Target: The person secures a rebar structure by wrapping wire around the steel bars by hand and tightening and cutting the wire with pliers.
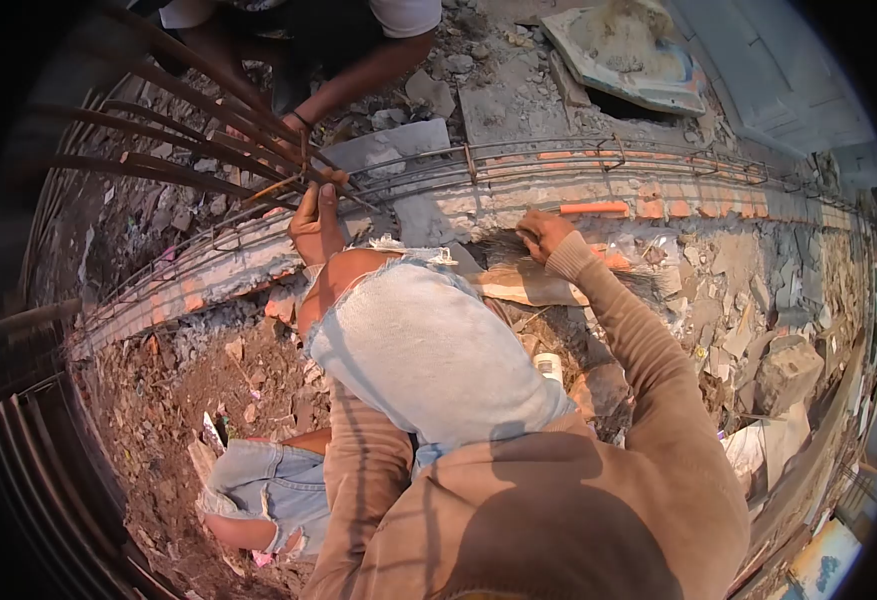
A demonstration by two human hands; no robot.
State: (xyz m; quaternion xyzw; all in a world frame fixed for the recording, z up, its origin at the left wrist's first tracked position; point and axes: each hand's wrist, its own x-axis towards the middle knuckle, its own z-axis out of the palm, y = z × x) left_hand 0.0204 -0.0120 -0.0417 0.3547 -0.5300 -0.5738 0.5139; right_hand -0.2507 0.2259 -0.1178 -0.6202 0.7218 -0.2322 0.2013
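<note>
Hands apart: left hand point(318, 230) at the steel bars point(198, 178), grip indeterminable; right hand point(550, 238) at the thin wires point(506, 250), fingers curled, apparently pinching some. Steady the steel bars; avoid tangling the thin wires.

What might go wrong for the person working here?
The bare left hand might get scraped or pinched by the rusty steel bars, especially with a co-worker's hand so close. Thin grey wire ends could prick the bare right hand. The orange stick-shaped object beside it might get knocked away.
</note>
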